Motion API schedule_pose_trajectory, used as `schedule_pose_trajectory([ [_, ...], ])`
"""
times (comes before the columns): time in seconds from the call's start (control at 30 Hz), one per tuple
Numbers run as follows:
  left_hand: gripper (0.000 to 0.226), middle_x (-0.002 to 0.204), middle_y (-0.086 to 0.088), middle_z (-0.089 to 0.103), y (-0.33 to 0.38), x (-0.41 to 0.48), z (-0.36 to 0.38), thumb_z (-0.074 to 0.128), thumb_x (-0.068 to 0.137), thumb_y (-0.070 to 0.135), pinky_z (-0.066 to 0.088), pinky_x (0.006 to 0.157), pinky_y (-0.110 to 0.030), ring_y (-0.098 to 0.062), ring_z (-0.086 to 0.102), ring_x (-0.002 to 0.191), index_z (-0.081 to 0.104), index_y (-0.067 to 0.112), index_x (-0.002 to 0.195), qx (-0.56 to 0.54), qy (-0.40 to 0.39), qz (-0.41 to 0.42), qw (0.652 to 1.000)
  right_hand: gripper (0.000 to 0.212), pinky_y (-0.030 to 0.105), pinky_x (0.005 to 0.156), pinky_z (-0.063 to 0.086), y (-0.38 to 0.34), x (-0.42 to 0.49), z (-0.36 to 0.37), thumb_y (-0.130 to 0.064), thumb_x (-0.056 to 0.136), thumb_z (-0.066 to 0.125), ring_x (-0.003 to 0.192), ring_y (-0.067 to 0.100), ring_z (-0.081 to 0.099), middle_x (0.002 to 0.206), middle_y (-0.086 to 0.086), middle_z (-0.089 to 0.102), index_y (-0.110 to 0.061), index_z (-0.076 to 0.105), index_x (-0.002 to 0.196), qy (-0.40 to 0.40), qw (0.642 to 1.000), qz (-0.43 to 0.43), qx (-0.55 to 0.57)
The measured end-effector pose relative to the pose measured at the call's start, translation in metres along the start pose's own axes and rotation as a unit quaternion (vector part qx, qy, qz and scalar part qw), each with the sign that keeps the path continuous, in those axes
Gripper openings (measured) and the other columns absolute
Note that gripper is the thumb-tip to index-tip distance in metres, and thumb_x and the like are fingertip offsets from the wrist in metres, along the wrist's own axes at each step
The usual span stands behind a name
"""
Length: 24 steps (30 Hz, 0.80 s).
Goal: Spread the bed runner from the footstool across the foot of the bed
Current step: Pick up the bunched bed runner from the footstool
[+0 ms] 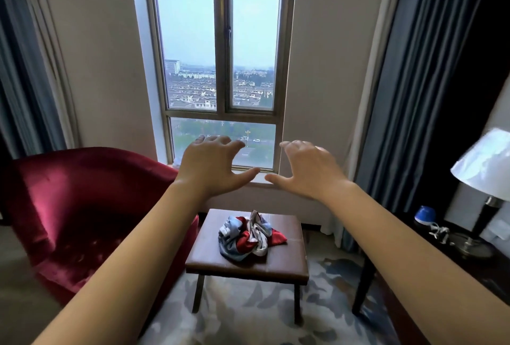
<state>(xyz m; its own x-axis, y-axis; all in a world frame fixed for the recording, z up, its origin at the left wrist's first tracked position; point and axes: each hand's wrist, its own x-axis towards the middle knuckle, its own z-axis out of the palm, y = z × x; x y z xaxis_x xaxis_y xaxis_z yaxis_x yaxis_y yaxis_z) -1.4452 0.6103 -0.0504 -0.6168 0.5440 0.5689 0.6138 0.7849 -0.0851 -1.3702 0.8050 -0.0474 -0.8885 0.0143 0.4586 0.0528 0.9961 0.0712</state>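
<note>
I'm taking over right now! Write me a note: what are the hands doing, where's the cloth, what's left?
Left hand: open, fingers spread, holding nothing.
Right hand: the same, beside it.
Crumpled red, white and grey-blue bed runner: bunched on the brown leather-topped footstool, untouched.
Done: nothing yet.
Left: grip the runner, carry it to the bed, which is out of view, and spread it across the foot.

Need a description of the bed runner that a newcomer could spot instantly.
Start at the tall window; below it, beside the red armchair, stands a small brown footstool. The runner is the crumpled heap on its top, the only red, white and grey-blue cloth in view.
</note>
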Motion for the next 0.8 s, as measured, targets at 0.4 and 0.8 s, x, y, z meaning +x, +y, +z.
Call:
schedule_pose_trajectory([
  [0.4,0.070,0.120,0.006,0.063,-0.030,0.173,0.122,0.035,0.075,0.077,0.041,0.091,-0.034,-0.021,0.059,0.108,0.056,0.032,0.126,0.010,0.022,-0.028,0.999,0.084,0.039,0.101,0.041,0.107,0.179,0.103,-0.073,0.078,0.048,0.126,0.020,0.048,0.138,0.003,0.051,-0.016,0.040,0.140,0.018,1.000,-0.021,-0.004],
  [0.8,0.067,0.121,0.003,0.064,-0.050,0.296,0.241,0.040,0.076,0.075,0.042,0.091,-0.036,-0.025,0.059,0.108,0.057,0.031,0.123,0.015,-0.002,-0.051,0.999,0.083,0.039,0.099,0.041,0.188,0.309,0.204,-0.074,0.077,0.048,0.123,0.021,0.050,0.135,0.003,0.054,-0.016,0.044,0.135,0.007,0.999,-0.030,0.023],
])
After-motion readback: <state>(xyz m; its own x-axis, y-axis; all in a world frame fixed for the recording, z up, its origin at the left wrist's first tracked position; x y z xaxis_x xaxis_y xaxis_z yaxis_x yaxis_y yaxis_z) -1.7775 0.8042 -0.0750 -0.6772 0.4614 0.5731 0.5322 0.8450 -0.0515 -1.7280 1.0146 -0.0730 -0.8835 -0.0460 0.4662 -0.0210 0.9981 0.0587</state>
